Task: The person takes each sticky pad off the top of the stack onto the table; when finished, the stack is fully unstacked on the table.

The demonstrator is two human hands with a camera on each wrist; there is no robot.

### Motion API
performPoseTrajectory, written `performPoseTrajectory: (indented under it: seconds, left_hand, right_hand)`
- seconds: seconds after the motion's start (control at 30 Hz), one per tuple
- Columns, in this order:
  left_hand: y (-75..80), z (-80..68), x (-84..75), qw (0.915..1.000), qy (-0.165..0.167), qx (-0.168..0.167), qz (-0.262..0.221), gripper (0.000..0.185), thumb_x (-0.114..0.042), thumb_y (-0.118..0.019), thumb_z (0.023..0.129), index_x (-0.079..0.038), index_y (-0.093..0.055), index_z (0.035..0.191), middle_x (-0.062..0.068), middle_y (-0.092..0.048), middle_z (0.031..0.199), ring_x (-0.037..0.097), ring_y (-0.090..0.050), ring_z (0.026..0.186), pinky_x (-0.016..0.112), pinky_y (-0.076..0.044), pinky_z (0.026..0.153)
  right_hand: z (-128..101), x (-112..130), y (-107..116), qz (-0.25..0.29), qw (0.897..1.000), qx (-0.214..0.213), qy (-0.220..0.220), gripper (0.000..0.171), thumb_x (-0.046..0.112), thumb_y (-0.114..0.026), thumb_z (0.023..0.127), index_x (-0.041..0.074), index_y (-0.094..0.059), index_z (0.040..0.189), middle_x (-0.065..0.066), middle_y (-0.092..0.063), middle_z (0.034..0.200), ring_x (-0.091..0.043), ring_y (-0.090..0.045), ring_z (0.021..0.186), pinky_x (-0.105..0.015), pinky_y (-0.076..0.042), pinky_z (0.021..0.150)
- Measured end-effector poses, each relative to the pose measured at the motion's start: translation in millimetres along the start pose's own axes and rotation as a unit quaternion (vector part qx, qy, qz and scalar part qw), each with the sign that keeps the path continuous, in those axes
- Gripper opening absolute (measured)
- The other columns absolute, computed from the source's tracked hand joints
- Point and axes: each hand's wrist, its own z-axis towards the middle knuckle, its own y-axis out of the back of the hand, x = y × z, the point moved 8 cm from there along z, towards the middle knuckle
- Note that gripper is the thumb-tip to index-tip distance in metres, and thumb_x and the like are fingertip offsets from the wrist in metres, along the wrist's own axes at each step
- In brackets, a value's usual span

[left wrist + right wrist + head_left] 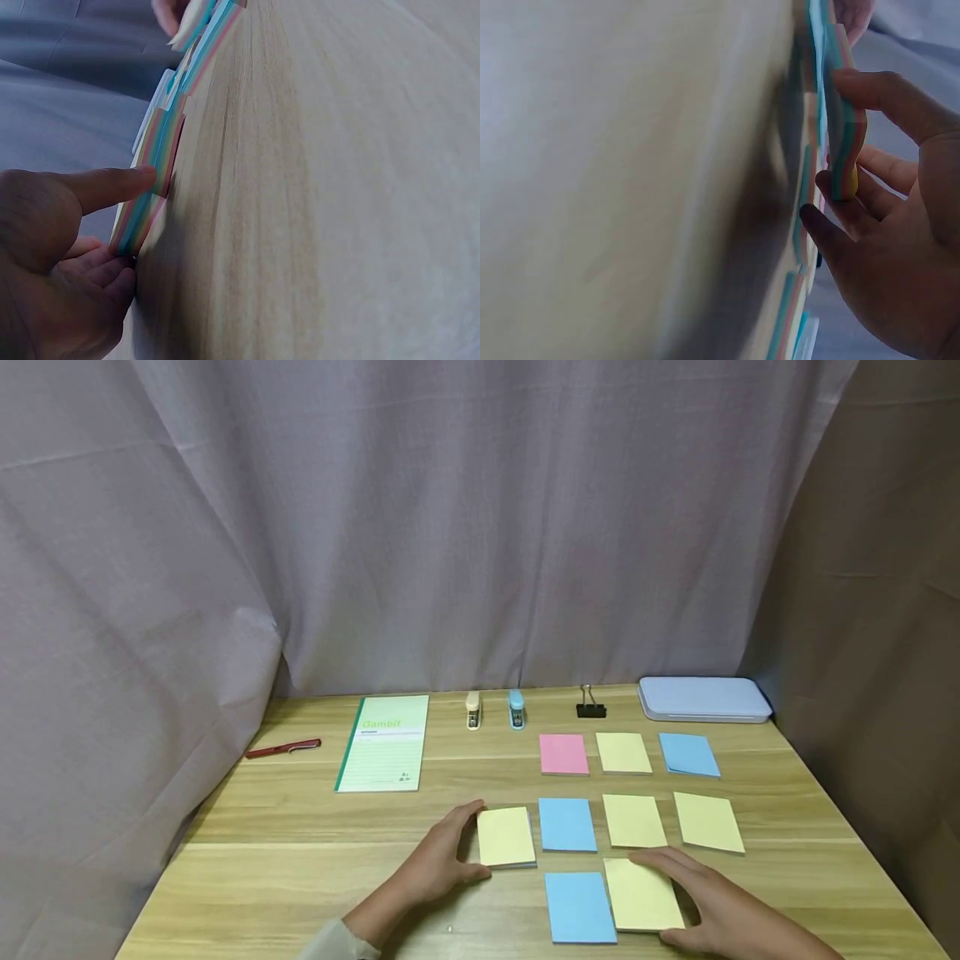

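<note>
My left hand (438, 857) grips a yellow-topped pad of sticky notes (506, 837), thumb at its near edge and fingers at the far side. In the left wrist view, the multicoloured edge of that pad (142, 202) stands between thumb and fingers, low at the table. My right hand (708, 893) holds another yellow-topped sticky note pad (643, 895) by its right part. The right wrist view has this pad (847, 139) pinched between thumb and fingers, raised off the table. Beside it lies a blue sticky note pad (581, 907), and a second blue pad (567, 824) lies between the hands.
Further back are a pink pad (564, 754), yellow pads (623, 752) and a blue pad (689, 754). Behind them stand a binder clip (591, 710), two small staplers (516, 710) and a pale case (703, 699). A notebook (384, 752) and red pen (283, 748) lie left.
</note>
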Motion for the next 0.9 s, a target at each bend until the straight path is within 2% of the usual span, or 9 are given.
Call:
performPoseTrajectory:
  seconds: [0.17,0.37,0.47,0.63,0.77,0.9]
  left_hand:
    - [0.7,-0.5,-1.4,1.0,-0.007,-0.004,0.002,0.094,-0.016,-0.09,0.08,-0.001,-0.036,0.156,0.016,-0.045,0.157,0.032,-0.039,0.147,0.053,-0.032,0.121]
    - [0.8,-0.6,-0.1,0.9999,-0.01,-0.006,0.002,0.095,-0.016,-0.091,0.079,-0.002,-0.037,0.156,0.015,-0.046,0.156,0.031,-0.04,0.146,0.053,-0.033,0.121]
    - [0.5,-0.6,0.2,0.9999,-0.01,-0.004,0.005,0.095,-0.016,-0.091,0.079,-0.002,-0.036,0.156,0.014,-0.046,0.156,0.031,-0.04,0.146,0.053,-0.033,0.121]
    - [-1.3,-0.7,0.6,1.0,-0.004,0.004,0.006,0.097,-0.016,-0.091,0.079,-0.004,-0.035,0.157,0.012,-0.045,0.157,0.031,-0.038,0.148,0.052,-0.033,0.121]
    - [-1.5,-0.9,0.6,0.9999,-0.004,0.004,0.012,0.096,-0.014,-0.09,0.079,-0.004,-0.035,0.157,0.011,-0.045,0.156,0.03,-0.039,0.147,0.051,-0.033,0.121]
    - [-0.7,-1.1,-0.2,0.9999,-0.004,0.002,0.016,0.096,-0.013,-0.09,0.079,-0.003,-0.036,0.157,0.011,-0.046,0.156,0.03,-0.04,0.146,0.05,-0.034,0.12]
  right_hand:
    - [-13,-8,-4,-0.005,0.999,-0.016,0.036,0.088,0.023,-0.094,0.073,0.014,-0.05,0.148,-0.001,-0.053,0.143,0.009,-0.037,0.132,-0.013,-0.047,0.092]
    - [-18,-12,-7,0.001,0.999,-0.011,0.04,0.091,0.018,-0.093,0.072,0.014,-0.048,0.15,-0.001,-0.052,0.144,0.012,-0.032,0.134,-0.01,-0.044,0.094]
    - [-17,-10,-5,-0.008,0.999,-0.009,0.037,0.091,0.02,-0.093,0.072,0.014,-0.048,0.151,-0.002,-0.052,0.145,0.011,-0.033,0.135,-0.013,-0.047,0.092]
    - [-8,-4,4,-0.027,1.0,0.009,0.008,0.086,0.039,-0.09,0.078,0.022,-0.048,0.151,0.002,-0.053,0.143,0.002,-0.043,0.13,-0.022,-0.052,0.089]
    - [9,5,15,-0.035,0.999,0.012,-0.005,0.079,0.048,-0.084,0.083,0.025,-0.048,0.15,0.007,-0.055,0.143,-0.008,-0.052,0.128,-0.026,-0.053,0.092]
    - [34,12,16,-0.011,0.999,0.025,-0.017,0.076,0.045,-0.081,0.087,0.025,-0.047,0.153,0.006,-0.053,0.147,-0.019,-0.054,0.132,-0.038,-0.055,0.096]
